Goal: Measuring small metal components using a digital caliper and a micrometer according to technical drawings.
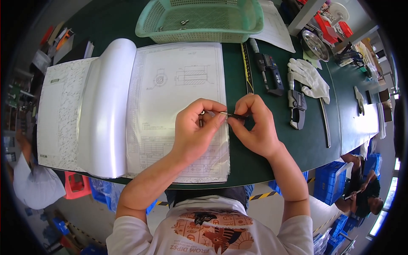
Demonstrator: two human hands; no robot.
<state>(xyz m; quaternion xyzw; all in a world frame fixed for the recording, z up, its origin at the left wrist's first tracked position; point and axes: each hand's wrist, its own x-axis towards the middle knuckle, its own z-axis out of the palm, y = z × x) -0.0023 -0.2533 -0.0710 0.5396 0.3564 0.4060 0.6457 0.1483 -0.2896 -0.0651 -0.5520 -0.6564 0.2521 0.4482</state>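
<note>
My left hand [196, 129] is closed in a pinch over the drawing, its thumb and forefinger on a small metal part [223, 112]. Another bit of shiny metal [201, 114] shows among its curled fingers. Just to the right, my right hand [257, 126] pinches a slim dark tool [236, 115], whose tip meets the small part; its exact kind is too small to tell. Below both hands lies an open binder of technical drawings [174, 102], the shown sheet in a clear sleeve and other pages curled over to the left.
A green plastic basket [199, 35] with a few small metal pieces stands at the back. Right of the binder lie a yellow tape measure or rule [246, 68], two digital micrometers [272, 74], a white glove [310, 78] and a metal bowl [315, 44]. Other people sit at far left and right.
</note>
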